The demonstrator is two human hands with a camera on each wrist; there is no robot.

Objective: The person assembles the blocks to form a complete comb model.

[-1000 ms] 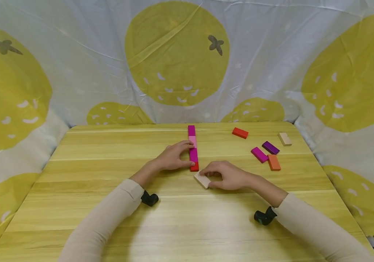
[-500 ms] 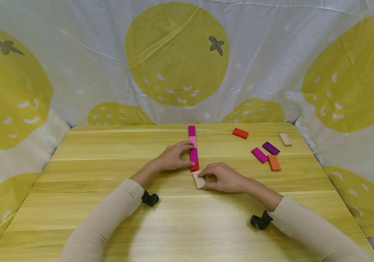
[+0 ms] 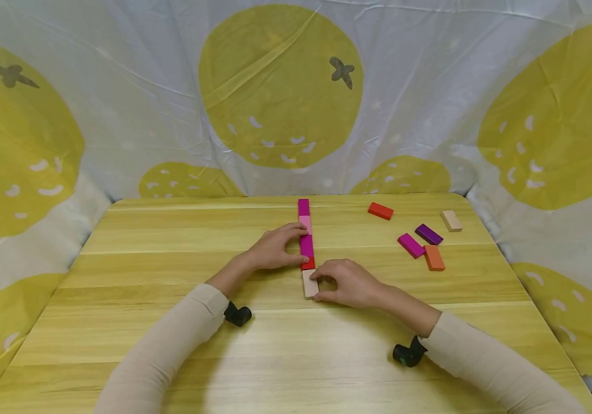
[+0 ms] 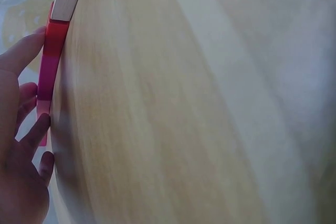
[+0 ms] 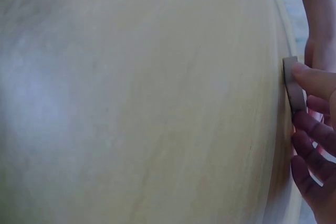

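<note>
A straight row of flat coloured blocks lies on the table, running away from me in the head view: a magenta block [image 3: 303, 207] at the far end, then a pink block [image 3: 304, 219], another magenta block [image 3: 306, 246] and a red block [image 3: 309, 265]. A plain wooden block [image 3: 309, 286] lines up at the near end, against the red one. My left hand [image 3: 275, 247] rests along the row's left side, thumb at the red block and fingertips by the pink one. My right hand [image 3: 352, 283] pinches the plain wooden block [image 5: 294, 85] between thumb and fingers.
To the right lie loose blocks: a red-orange block [image 3: 381, 211], a purple block [image 3: 428, 234], a magenta block [image 3: 411, 245], an orange block [image 3: 434, 257] and a plain wooden block [image 3: 451, 221]. A patterned cloth [image 3: 280, 86] hangs behind the wooden table [image 3: 275, 356].
My right hand has moved slightly left and nearer, turning the plain wooden block from a slant into line with the row's near end. My left hand has stayed in place.
</note>
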